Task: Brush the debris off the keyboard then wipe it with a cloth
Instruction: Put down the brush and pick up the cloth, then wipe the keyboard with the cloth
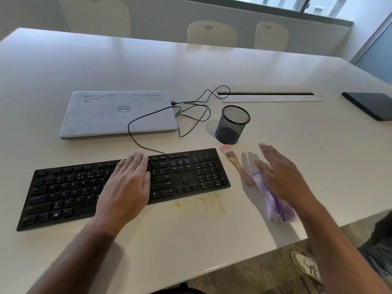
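A black keyboard [186, 177] lies on the white table [191, 68], tilted a little. My left hand [127, 183] rests flat on its middle keys with straight fingers. A small brush [235, 164] with a wooden handle and pink bristles lies just right of the keyboard. Next to it lies a purple and white cloth [273, 200], blurred. My right hand [280, 177] hovers over the cloth with fingers spread and holds nothing. Yellowish crumbs [203, 203] are scattered on the table in front of the keyboard's right end.
A shut white laptop [118, 113] lies behind the keyboard with a black cable [191, 115] looping to its right. A black mesh pen cup [232, 124] stands behind the brush. A dark flat device [369, 105] lies at the far right. Chairs [212, 33] stand beyond the table.
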Available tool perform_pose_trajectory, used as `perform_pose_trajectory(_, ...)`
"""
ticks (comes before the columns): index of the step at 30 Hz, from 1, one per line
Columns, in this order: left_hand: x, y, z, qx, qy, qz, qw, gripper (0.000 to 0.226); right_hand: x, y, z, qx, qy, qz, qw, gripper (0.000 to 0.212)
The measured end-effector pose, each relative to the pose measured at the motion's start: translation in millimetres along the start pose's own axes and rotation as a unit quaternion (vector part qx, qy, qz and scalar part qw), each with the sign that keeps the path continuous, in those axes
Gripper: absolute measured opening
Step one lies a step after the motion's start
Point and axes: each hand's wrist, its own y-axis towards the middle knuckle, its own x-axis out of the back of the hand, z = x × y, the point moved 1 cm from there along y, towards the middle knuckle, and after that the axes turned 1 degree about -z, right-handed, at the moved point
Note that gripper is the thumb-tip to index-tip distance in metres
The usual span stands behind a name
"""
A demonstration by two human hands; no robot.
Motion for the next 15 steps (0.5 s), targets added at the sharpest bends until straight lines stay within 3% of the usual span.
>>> perform_pose_trajectory(4, 1, 0, 0, 0.002, -0.005, 0.003, 1.000, 0.061, 11, -31, -14, -0.125, 0.003, 0.010, 0.992, 0.060)
perform_pose_trajectory(8, 1, 0, 0, 0.003, -0.004, 0.005, 1.000, 0.062, 1, -67, -9, -0.205, 0.010, 0.084, 0.975, 0.096)
perform_pose_trajectory(10, 2, 1, -1, 0.002, -0.004, 0.007, 1.000, 0.062, -10, -81, -5, -0.213, -0.010, 0.097, 0.972, 0.102)
perform_pose_trajectory(12, 2, 1, 0, 0.003, -0.005, 0.009, 1.000, 0.063, -17, -86, -3, -0.198, -0.033, 0.046, 0.979, 0.085)
perform_pose_trajectory(15, 3, 2, 1, 0.005, -0.017, 0.014, 1.000, 0.066, -14, -82, 3, -0.187, 0.035, -0.088, 0.978, 0.059)
